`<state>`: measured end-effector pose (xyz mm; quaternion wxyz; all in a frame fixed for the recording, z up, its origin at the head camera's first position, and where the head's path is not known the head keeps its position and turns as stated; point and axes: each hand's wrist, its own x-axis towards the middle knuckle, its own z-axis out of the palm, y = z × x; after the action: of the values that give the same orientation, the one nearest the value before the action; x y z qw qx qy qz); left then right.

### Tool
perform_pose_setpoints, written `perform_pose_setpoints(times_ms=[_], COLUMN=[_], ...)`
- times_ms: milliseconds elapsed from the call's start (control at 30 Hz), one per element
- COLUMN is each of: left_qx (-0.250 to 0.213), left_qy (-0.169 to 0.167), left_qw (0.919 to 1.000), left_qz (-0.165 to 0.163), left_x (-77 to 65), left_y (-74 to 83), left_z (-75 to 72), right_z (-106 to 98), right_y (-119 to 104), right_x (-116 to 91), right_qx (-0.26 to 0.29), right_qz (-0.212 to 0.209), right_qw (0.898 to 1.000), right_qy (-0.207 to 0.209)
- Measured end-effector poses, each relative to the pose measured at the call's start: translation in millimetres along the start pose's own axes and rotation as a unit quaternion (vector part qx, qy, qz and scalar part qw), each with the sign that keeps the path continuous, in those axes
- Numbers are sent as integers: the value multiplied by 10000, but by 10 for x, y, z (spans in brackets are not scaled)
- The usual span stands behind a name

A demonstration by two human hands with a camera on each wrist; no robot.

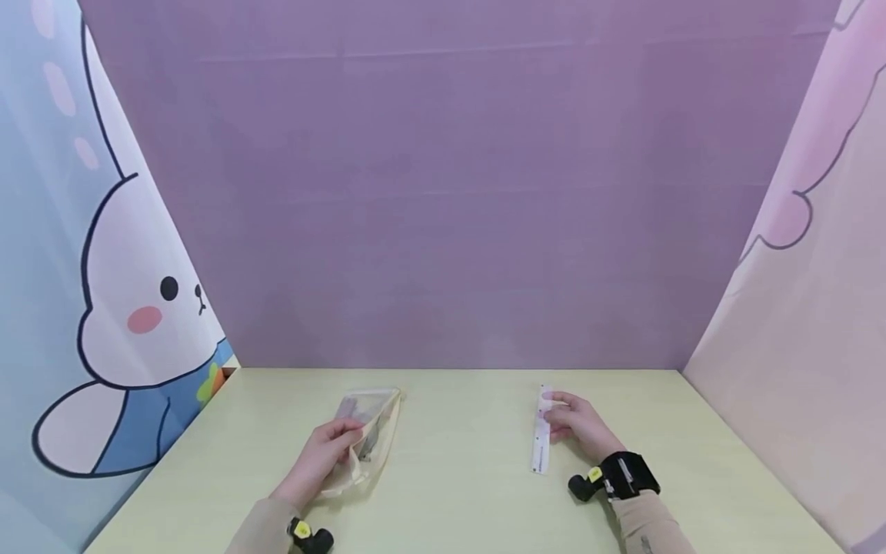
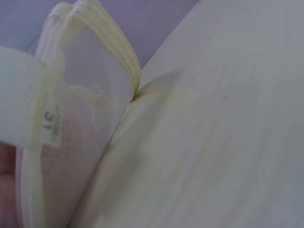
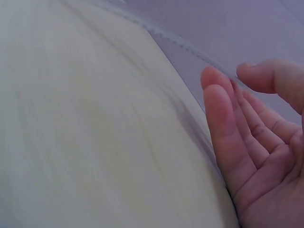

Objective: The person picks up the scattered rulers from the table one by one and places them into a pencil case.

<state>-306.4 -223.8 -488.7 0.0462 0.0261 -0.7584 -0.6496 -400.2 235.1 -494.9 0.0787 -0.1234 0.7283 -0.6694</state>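
A see-through mesh zip pouch [image 1: 389, 419] with cream edging is gripped by my left hand [image 1: 324, 460] at its near left side. Greyish contents show through the mesh, too blurred to name. In the left wrist view the pouch [image 2: 90, 104] stands on edge at the table, a cream tab with a "31" label [image 2: 52, 121] on its side. My right hand [image 1: 584, 425] pinches a narrow white ruler [image 1: 540, 450] with thumb and fingertips near its upper half. The right wrist view shows the ruler [image 3: 185, 46] nearly edge-on, its rim finely notched.
Both hands are over a pale wood-grain table [image 1: 464, 477]. A purple backdrop [image 1: 450, 192] rises behind its far edge. Printed curtains hang at the sides, one with a cartoon animal [image 1: 152, 254] on the left. Wrist cameras are strapped to both arms.
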Motion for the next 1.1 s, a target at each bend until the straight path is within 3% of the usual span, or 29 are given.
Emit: perform_pose_setpoints(times_ms=[367,1100], left_qx=[-18,-31], left_qy=[-4,18], left_qw=[10000,10000], left_qz=[-74,15], left_x=[-9,11], left_y=[-57,-20], left_z=[-13,-2], right_z=[27,17], right_y=[39,0], right_x=[-56,-9], right_qx=[132,196], right_qz=[118,207], right_qw=[9998,9996], right_qy=[96,57])
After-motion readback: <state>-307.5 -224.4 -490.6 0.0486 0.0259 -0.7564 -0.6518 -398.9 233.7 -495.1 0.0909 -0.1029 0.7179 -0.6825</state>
